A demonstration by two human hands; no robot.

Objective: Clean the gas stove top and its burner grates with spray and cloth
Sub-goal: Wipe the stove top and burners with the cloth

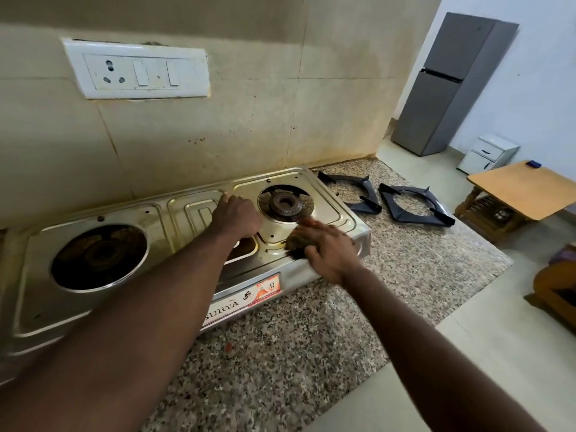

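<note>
Stainless-steel two-burner gas stove top [162, 219] sits on a speckled brown-and-grey granite counter [280, 353]. It fills the lower left and centre of the frame. Its long axis runs from lower left up to the right, and its front panel with a red-and-white label faces the bottom edge. The sheet metal is shiny, pressed into rounded rectangular panels, and smeared with brown grime.

Two bare forearms reach in from the bottom. The right hand [327, 249] lies on the stove's front right corner, its fingers curled round a wadded brown cloth [297, 240] that is blurred and pressed to the steel just in front of the right burner. The left hand [237, 216] rests on the middle panel between the burners. Its fingertips are hidden behind the knuckles, so I cannot tell whether it is clenched or flat.

The right burner [285, 204], a dark ridged metal ring, stands uncovered in its round well. The left well [99, 257] is dark and crusted.

Right of the stove and apart from it, two black square metal burner grates [372, 193] [389, 202] lie flat side by side on the granite.

Behind rises a stained beige tiled wall [249, 104] with a white plastic switch plate [137, 70] at upper left. At upper right stand a tall grey fridge [448, 85], a small white cabinet [489, 154] and a pale wooden table [530, 188].
</note>
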